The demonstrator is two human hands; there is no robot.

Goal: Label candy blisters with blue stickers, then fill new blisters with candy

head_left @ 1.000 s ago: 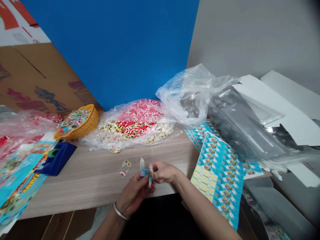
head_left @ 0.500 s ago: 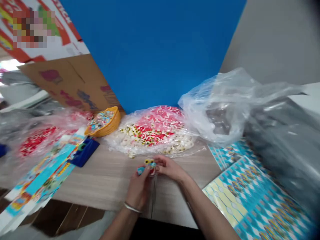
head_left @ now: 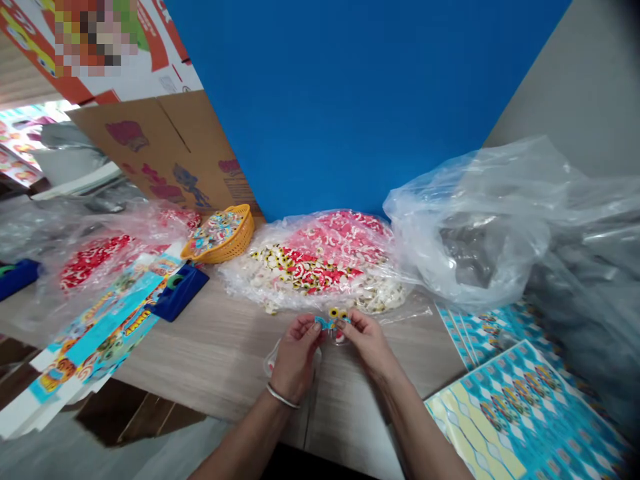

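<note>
Right now you are pinching a small blue-and-yellow cutout (head_left: 331,323) from both sides, your left hand (head_left: 295,360) and right hand (head_left: 367,347) clamping their fingertips on it just in front of the plastic bag (head_left: 235,280) of red-and-white pieces. You are holding it above the laminate desk (head_left: 200,360), probably because the thin, glossy shape needs steadying from both sides.

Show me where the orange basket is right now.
In the head view, the orange basket sits left of the clear bag of printed pieces, just behind the dark blue object.
</note>
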